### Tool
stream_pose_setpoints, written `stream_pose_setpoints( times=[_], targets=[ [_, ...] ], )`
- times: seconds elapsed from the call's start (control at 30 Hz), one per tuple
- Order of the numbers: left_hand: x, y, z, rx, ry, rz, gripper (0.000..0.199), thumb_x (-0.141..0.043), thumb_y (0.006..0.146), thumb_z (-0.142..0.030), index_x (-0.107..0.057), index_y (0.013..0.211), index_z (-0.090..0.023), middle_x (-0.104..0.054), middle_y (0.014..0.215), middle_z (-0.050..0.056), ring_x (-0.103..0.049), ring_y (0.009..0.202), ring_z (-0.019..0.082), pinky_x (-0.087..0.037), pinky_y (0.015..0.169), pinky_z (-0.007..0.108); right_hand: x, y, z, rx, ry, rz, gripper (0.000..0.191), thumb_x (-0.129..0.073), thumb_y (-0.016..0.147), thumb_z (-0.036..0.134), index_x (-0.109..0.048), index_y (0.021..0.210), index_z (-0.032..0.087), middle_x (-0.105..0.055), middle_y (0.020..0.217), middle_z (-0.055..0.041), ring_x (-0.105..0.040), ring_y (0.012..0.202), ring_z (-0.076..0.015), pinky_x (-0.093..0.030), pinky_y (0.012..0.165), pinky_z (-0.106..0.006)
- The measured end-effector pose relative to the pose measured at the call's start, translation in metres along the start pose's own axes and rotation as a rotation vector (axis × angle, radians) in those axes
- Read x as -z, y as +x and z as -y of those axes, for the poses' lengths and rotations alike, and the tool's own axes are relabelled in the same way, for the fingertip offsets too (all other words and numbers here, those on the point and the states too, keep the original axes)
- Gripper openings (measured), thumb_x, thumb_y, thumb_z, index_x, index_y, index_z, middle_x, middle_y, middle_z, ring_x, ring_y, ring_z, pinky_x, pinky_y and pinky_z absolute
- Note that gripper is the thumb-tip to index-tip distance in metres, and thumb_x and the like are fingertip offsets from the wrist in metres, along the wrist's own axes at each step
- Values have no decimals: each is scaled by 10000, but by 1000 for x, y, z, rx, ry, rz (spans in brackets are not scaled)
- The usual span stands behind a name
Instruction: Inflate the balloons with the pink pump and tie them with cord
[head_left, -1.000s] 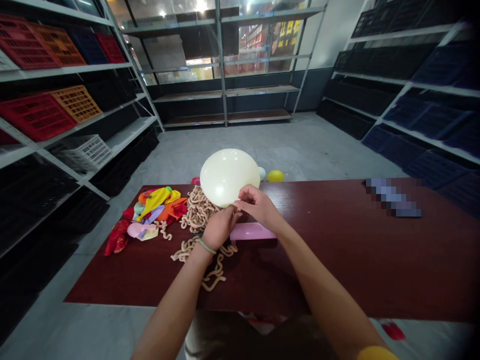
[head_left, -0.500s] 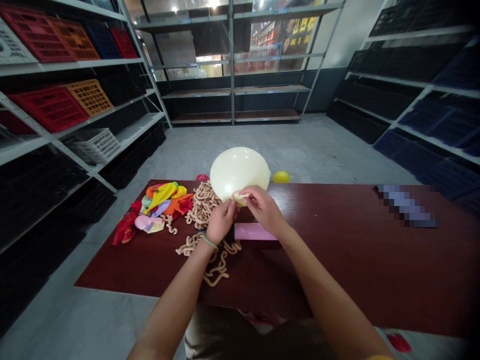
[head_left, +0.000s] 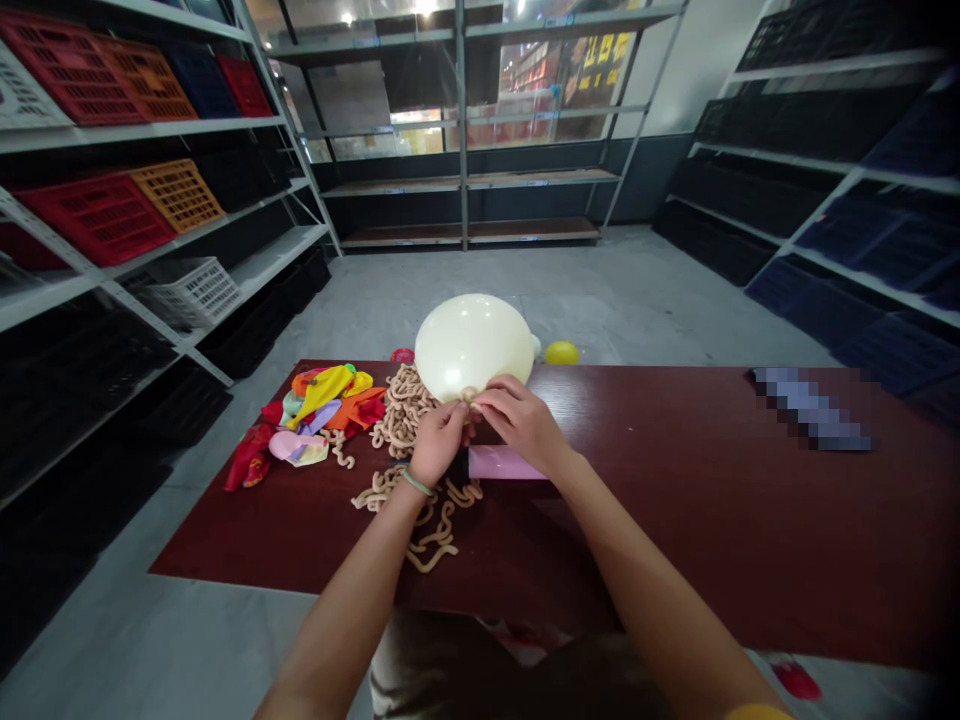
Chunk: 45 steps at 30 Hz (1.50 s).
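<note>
A large inflated cream balloon stands over the table's far edge, its neck toward me. My left hand pinches the neck from the left, fingers closed. From the right, my right hand pinches the same spot, thumb and forefinger together at the neck. The fingertips hide most of the neck. Beneath my hands lies a pink cylinder with a dark left end, perhaps a balloon pump. Beside my left hand is a heap of tan curly balloons, with more loose tan strands nearer me.
Flat coloured balloons lie piled on the table's left. A pixelated flat object rests at the far right of the dark red table. Past the far edge show a yellow balloon and a red one. Shelves with crates surround the floor.
The cream balloon has shifted slightly left. My right fingers have come down closer to my left fingertips at the neck, and both hands have moved a little left.
</note>
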<state>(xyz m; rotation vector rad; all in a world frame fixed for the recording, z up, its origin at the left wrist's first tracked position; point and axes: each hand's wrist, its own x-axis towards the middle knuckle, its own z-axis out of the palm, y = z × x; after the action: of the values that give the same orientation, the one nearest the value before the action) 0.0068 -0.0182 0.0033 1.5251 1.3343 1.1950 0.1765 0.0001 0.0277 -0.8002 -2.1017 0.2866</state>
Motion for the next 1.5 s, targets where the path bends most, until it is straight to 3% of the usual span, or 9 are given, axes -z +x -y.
stream_pose_setpoints(
  times=[0.17,0.3,0.5,0.7,0.8,0.93,1.1,1.23,1.5],
  targets=[
    [0,3,2,81,-122,-19,362,-527,891,-382,-615,611,-170,-630,574,-1,-559,487,120,-415,512,236,-7,-2,8,-122,85,-159,100,-513,937,204,-603,908,235,-588,1003,-45,-606,823,-140,-532,706,-273],
    [2,5,2,164,-318,-2,294,-599,852,-382,-674,689,-149,-666,632,13,-561,507,108,-427,523,225,-13,-2,12,-202,201,-265,81,-523,927,209,-599,912,235,-563,982,-41,-589,807,-138,-558,695,-268],
    [6,5,-3,275,-629,108,260,-750,776,-366,-688,840,-122,-672,689,15,-551,509,67,-419,519,186,-12,1,9,-262,288,-298,63,-536,905,196,-577,891,242,-530,970,-36,-580,882,-161,-571,734,-299],
    [7,5,-5,281,-760,127,263,-793,743,-304,-643,867,-126,-635,677,-6,-523,499,49,-423,520,175,-12,2,5,-211,261,-266,116,-497,857,134,-533,832,242,-531,1011,-54,-573,971,-195,-534,846,-372],
    [7,5,-5,239,-709,148,254,-771,772,-320,-627,863,-132,-622,685,-12,-524,517,51,-416,529,175,-9,2,6,-176,198,-265,124,-497,839,118,-523,802,234,-539,997,-61,-570,987,-206,-507,876,-387],
    [6,4,-4,125,-476,136,239,-700,839,-360,-601,848,-143,-636,707,-4,-550,553,66,-415,552,181,-3,4,8,-147,213,-206,171,-475,928,198,-571,790,226,-596,1009,-64,-585,1024,-204,-469,948,-396],
    [6,4,0,17,-266,116,225,-621,887,-387,-560,893,-170,-637,705,-12,-555,541,90,-427,554,204,-2,6,2,-199,245,-166,153,-511,961,280,-645,904,234,-608,991,-49,-600,980,-184,-494,916,-361],
    [7,2,1,-39,-162,114,193,-593,892,-373,-561,927,-187,-641,703,-14,-560,529,104,-430,544,215,-4,6,-7,-121,194,-80,122,-567,925,238,-689,936,239,-558,1015,-58,-571,1011,-193,-491,937,-389],
    [9,-3,-4,-84,-29,96,110,-598,867,-314,-550,875,-215,-662,676,-15,-590,506,123,-445,525,224,-14,0,-10,-54,10,-52,104,-566,895,185,-650,880,246,-535,1025,-58,-529,996,-204,-475,911,-392]
  ],
)
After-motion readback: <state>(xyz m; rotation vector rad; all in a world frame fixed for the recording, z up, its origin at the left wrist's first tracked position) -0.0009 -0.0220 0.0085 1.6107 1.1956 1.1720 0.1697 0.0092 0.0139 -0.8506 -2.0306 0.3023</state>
